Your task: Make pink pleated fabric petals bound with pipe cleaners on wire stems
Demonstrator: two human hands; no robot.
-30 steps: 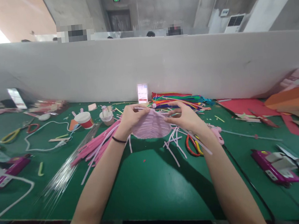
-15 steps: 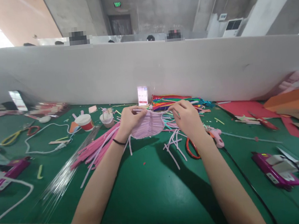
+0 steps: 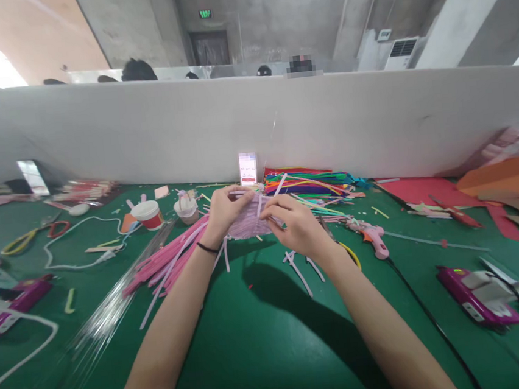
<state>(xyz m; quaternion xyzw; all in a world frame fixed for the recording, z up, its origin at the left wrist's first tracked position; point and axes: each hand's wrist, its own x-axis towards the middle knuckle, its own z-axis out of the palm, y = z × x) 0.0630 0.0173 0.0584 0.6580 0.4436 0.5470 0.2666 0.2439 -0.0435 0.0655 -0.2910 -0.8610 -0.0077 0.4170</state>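
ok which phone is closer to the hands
The middle phone, standing just beyond the left hand; the other phone stands far over to the left.

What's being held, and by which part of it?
A lilac ribbed piece: the left hand grips its upper left edge. The right hand is at its right side, exact hold unclear.

So there's just the one camera here, worn on the person's head, aimed forward and down across the green bench (image 3: 251,354). The forearms (image 3: 168,319) come up from the bottom edge, and the left hand (image 3: 228,208) and right hand (image 3: 292,219) sit mid-view, pretty close in. It's super wide: you get the bench's near edge down low, a pale partition (image 3: 165,124) straight ahead, and over its top a far wall (image 3: 265,16) with an exit sign (image 3: 205,14).
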